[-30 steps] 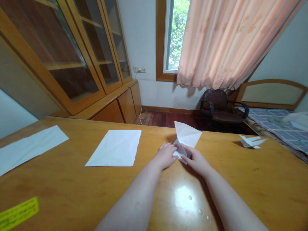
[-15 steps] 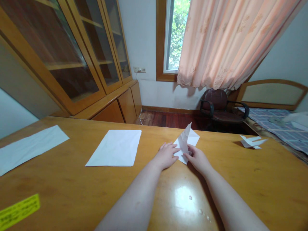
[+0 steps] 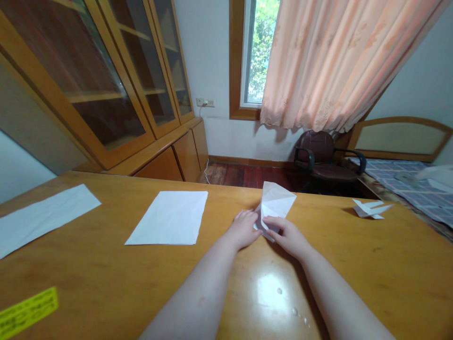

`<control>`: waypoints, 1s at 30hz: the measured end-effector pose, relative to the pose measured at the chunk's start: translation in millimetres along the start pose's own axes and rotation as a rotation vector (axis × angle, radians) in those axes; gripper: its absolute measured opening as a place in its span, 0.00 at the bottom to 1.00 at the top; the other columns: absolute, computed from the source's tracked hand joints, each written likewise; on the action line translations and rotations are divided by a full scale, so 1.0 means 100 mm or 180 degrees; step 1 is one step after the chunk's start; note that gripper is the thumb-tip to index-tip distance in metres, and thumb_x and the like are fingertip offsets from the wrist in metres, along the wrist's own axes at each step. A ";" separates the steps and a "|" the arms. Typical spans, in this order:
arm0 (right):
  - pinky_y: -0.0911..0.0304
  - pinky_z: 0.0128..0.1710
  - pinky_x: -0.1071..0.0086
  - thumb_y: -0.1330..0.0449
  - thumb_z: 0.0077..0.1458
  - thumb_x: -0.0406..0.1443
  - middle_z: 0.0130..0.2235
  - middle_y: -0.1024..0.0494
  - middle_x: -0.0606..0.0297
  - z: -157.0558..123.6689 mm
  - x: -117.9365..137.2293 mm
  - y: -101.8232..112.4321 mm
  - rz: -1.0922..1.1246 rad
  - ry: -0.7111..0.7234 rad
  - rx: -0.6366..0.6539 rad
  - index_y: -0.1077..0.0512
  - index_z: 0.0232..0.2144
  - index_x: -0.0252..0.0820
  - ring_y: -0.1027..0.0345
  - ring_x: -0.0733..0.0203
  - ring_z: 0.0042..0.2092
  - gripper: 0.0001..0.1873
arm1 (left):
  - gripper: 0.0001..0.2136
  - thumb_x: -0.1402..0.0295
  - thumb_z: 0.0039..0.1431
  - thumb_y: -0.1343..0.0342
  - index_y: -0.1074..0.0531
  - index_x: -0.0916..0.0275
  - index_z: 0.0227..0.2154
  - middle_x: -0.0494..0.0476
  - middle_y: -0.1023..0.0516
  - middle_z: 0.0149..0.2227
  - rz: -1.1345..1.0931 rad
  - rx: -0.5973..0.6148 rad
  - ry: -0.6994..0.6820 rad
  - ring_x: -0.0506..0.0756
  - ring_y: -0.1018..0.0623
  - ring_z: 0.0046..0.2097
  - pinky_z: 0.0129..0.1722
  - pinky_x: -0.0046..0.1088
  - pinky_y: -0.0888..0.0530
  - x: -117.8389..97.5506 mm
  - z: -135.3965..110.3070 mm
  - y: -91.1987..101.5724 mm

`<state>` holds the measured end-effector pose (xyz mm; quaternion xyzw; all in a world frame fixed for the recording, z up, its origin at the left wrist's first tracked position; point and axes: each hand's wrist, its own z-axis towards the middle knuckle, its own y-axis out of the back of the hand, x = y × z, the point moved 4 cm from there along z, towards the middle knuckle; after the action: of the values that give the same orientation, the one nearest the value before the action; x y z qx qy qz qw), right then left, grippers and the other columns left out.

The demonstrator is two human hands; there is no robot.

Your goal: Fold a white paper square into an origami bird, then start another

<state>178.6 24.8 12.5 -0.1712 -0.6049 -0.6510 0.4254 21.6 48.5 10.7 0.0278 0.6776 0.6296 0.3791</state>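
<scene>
A partly folded white paper point(image 3: 275, 202) stands up from the wooden table point(image 3: 354, 264) near its far edge. My left hand point(image 3: 243, 228) rests with curled fingers on the paper's lower left corner and presses it down. My right hand point(image 3: 288, 234) pinches the paper's lower edge from the right, thumb and fingers closed on it. The paper's upper flap points away from me.
A flat white sheet point(image 3: 170, 217) lies left of my hands, another sheet point(image 3: 42, 217) at the far left. A finished folded paper shape point(image 3: 371, 208) sits at the right. A yellow slip point(image 3: 26, 314) lies near the front left corner. Beyond the table stand a dark chair point(image 3: 323, 160) and cabinets point(image 3: 106, 94).
The upper flap was wide, then swung up on edge half a second ago, and now lies opened out again. Both hands stayed in place on the paper.
</scene>
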 end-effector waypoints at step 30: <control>0.43 0.55 0.54 0.36 0.45 0.42 0.51 0.28 0.55 -0.01 -0.02 -0.03 -0.0468 0.0072 0.0151 0.28 0.46 0.44 0.36 0.51 0.52 0.24 | 0.19 0.60 0.52 0.44 0.34 0.64 0.45 0.63 0.27 0.46 -0.0031 -0.0147 0.0460 0.62 0.29 0.51 0.53 0.38 0.36 0.00 0.02 0.07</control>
<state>177.7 24.3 8.4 -0.1088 -0.6263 -0.6678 0.3872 19.4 51.2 16.8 -0.0298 0.6886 0.6436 0.3328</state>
